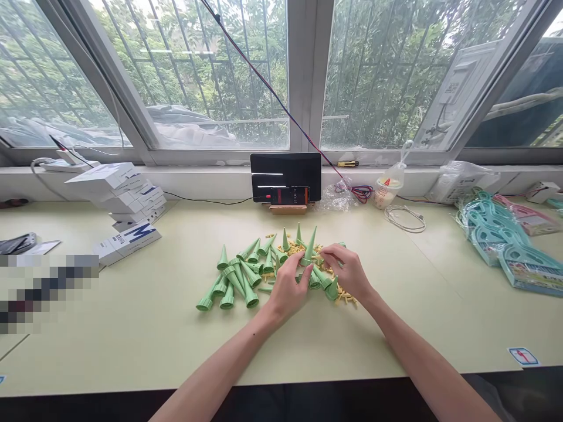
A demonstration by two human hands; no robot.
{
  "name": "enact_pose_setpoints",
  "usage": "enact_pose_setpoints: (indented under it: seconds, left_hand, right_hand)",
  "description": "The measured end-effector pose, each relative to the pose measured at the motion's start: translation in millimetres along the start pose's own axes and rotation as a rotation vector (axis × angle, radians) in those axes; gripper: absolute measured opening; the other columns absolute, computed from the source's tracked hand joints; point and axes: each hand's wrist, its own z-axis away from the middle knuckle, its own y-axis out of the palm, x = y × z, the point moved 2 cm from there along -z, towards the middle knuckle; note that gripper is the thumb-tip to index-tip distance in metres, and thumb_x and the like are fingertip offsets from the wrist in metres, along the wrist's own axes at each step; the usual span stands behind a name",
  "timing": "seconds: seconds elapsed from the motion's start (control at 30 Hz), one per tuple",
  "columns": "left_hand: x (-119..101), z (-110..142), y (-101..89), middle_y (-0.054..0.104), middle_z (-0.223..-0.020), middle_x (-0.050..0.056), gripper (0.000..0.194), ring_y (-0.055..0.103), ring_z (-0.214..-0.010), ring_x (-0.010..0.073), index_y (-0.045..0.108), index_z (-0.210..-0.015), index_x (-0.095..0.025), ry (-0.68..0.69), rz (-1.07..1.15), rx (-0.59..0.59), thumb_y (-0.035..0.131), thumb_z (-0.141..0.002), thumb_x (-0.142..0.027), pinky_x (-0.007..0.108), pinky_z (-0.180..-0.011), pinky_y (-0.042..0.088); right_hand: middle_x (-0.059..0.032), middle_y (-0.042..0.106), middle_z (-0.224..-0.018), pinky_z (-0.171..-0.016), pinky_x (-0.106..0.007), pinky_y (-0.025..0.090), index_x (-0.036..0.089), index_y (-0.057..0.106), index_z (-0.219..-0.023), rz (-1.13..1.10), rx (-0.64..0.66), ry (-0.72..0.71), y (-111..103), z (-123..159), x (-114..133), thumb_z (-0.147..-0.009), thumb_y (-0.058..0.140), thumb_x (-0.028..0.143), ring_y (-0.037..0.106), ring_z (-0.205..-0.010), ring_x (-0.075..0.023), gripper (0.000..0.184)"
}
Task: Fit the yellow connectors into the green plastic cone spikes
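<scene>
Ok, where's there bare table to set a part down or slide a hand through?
Table: left, between white boxes and green cones; right, between right hand and teal packs; near edge, between forearms.
Crowded: around left hand and right, among cones and yellow pieces; back, tablet to cup.

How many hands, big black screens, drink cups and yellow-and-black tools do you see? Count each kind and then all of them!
Hands: 2, a left hand and a right hand
Big black screen: 1
Drink cup: 1
Yellow-and-black tool: 1
Total: 5
</scene>
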Motion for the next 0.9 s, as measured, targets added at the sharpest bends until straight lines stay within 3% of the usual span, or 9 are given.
enact_pose_setpoints:
  seconds: [0.33,0.9]
  left_hand:
    - [-1.3,-0.6,-1.3,0.07,-0.101,0.009,0.026,0.065,-0.089,0.0214,0.058,-0.117,-0.017,0.005,-0.018,-0.005,0.059,-0.095,-0.032,0.034,-0.08,0.054]
    - [-2.1,0.3,-2.7,0.07,-0.102,0.009,0.025,0.066,-0.088,0.0208,0.059,-0.113,-0.017,0.012,-0.018,0.003,0.061,-0.093,-0.031,0.033,-0.079,0.054]
  right_hand:
    - [-0.0029,0.062,-0.08,-0.064,-0.029,0.048,0.021,0.065,-0.089,0.017,0.0,-0.005,0.5,-0.5,-2.0,-0.1,0.051,0.026,0.057,-0.064,-0.0152,0.018]
    - [0.0004,0.054,-0.066,-0.056,-0.029,0.044,0.02,0.065,-0.088,-0.237,0.046,0.232,7.8,2.2,-8.5,-0.096,0.057,0.045,0.051,-0.057,-0.0146,0.028]
